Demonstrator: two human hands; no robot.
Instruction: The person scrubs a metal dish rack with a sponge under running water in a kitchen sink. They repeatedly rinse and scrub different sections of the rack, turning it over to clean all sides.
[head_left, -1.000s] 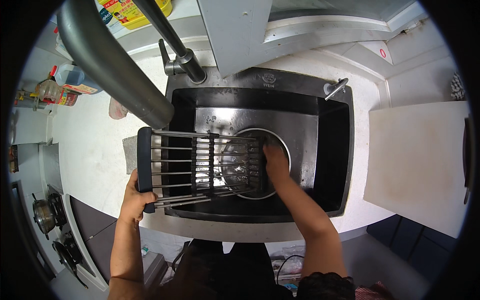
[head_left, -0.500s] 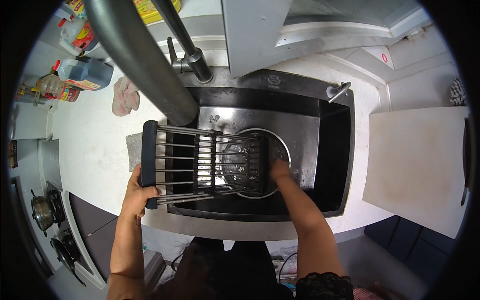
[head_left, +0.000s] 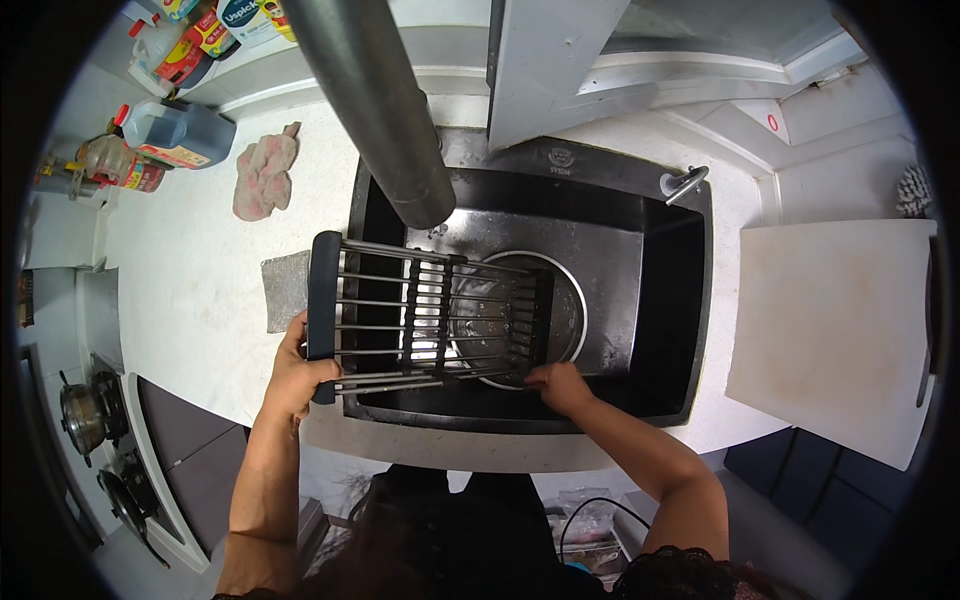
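Note:
An extendable metal dish rack [head_left: 424, 318] with dark end bars and thin rods slants across the left part of the dark sink [head_left: 600, 250]. My left hand [head_left: 303, 377] grips its raised left end bar near the lower corner, thumb on top. The rack's far right end dips over a round, shiny metal-rimmed basin [head_left: 580, 300] on the sink floor. Bent fingers of my right hand [head_left: 562, 387] are close to the rack's lower right corner, by the basin's near rim. What they hold, if anything, is hidden.
A thick dark faucet pipe [head_left: 390, 130] hangs over the sink's back left. On the left counter lie a crumpled stained cloth [head_left: 265, 175] and a grey pad [head_left: 287, 290], with bottles [head_left: 180, 135] behind. A white cutting board [head_left: 830, 330] is at right; an open window frame [head_left: 540, 60] juts in.
My right hand has come out of the basin toward me, to the rack's near right corner. My left hand still holds the rack's end. The view has shifted; the faucet appears farther right.

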